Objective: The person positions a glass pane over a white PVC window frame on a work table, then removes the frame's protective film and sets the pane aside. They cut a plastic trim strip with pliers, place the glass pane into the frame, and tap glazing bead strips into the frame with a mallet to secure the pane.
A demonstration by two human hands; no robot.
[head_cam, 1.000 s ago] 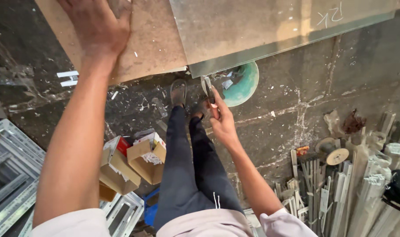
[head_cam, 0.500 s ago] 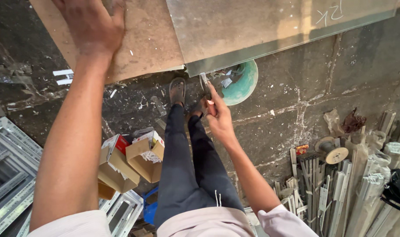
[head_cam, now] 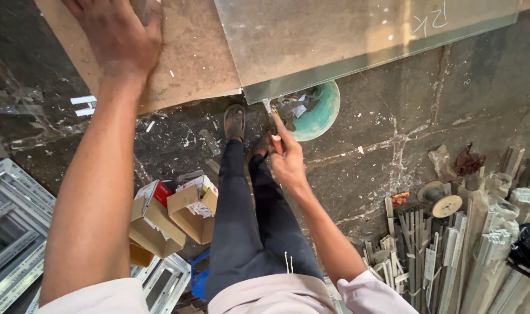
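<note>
A large glass sheet (head_cam: 346, 40) lies on a brown board (head_cam: 195, 58) at the top of the head view, its lower edge overhanging the floor. My left hand (head_cam: 117, 38) rests flat on the board, fingers spread, just left of the glass. My right hand (head_cam: 285, 154) grips a small thin tool (head_cam: 268, 107) whose tip touches the lower edge of the glass near its left corner. Below are my legs in dark trousers and a sandalled foot (head_cam: 235, 122).
A teal bowl (head_cam: 320, 113) with scraps sits on the dark concrete floor under the glass edge. Open cardboard boxes (head_cam: 178, 212) stand left of my legs. White window frames (head_cam: 9, 232) lie at left; metal profiles and a spool (head_cam: 442, 203) stand at right.
My right hand and the tool have stayed at the glass edge. My left hand has slid slightly down the board; the view has barely shifted.
</note>
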